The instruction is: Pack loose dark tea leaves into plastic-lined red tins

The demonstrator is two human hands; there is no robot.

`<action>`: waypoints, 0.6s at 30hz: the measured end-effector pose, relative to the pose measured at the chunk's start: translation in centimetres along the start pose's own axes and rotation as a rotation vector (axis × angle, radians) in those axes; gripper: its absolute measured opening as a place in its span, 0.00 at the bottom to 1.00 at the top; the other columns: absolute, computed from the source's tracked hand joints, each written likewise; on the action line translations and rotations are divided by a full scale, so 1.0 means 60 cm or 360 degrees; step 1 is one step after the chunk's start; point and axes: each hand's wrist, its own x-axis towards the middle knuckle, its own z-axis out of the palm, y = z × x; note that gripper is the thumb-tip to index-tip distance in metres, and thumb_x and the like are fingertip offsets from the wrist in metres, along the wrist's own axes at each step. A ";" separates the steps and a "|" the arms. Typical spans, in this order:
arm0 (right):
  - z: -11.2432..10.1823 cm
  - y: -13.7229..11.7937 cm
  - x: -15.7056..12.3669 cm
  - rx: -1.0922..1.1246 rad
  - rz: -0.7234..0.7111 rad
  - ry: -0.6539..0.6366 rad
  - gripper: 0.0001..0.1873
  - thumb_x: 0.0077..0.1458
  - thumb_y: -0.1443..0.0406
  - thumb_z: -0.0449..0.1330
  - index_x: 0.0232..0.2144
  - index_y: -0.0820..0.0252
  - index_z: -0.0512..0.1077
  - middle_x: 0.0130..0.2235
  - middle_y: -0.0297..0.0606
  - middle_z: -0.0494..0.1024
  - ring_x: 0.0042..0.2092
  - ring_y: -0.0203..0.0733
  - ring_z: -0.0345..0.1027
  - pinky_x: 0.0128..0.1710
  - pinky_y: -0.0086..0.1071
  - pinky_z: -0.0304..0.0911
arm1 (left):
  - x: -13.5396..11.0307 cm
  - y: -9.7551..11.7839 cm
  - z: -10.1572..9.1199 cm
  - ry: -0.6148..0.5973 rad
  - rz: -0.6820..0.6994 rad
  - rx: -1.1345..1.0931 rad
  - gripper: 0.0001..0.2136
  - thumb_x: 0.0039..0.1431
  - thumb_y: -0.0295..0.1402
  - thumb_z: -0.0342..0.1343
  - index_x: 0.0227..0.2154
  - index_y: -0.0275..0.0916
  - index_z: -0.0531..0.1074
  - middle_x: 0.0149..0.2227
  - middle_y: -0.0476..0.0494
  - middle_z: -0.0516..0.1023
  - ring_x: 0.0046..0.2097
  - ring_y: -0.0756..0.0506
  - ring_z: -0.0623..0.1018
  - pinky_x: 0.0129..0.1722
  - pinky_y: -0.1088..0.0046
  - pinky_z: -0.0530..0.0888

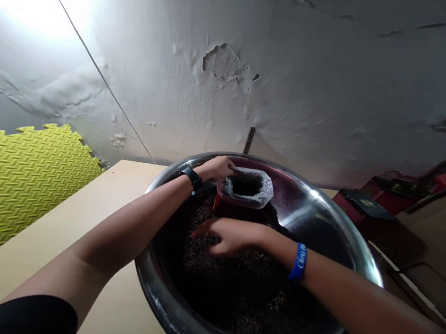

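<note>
A wide steel basin (331, 231) holds a heap of dark, loose, dry bits that look like tea leaves (242, 286). Inside it, at the far side, stands a red box (222, 205) with a clear plastic bag (266, 190) folded over its rim. My left hand (218, 167), below a black wristband, pinches the bag and rim at the box's left corner. In front of the box my right hand (231, 237), a blue band on its wrist, hovers low over or touches the heap. Its thumb and fingers are apart, with nothing visible between them.
The basin rests on a pale wooden table (133, 189). A yellow foam mat (25, 183) lies to the left. Behind rises a grey wall (156, 75) with peeling paint. Dark red boxes (366, 206) stand at the right, beyond the basin's rim.
</note>
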 end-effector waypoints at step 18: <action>0.039 -0.028 0.014 0.0015 -0.0095 -0.0716 0.30 0.41 0.61 0.63 0.49 0.64 0.67 0.44 0.39 0.73 0.43 0.41 0.67 0.41 0.28 0.61 | 0.004 -0.004 0.003 -0.0005 0.0005 -0.0007 0.14 0.47 0.38 0.55 0.32 0.33 0.78 0.20 0.49 0.70 0.23 0.53 0.63 0.24 0.76 0.58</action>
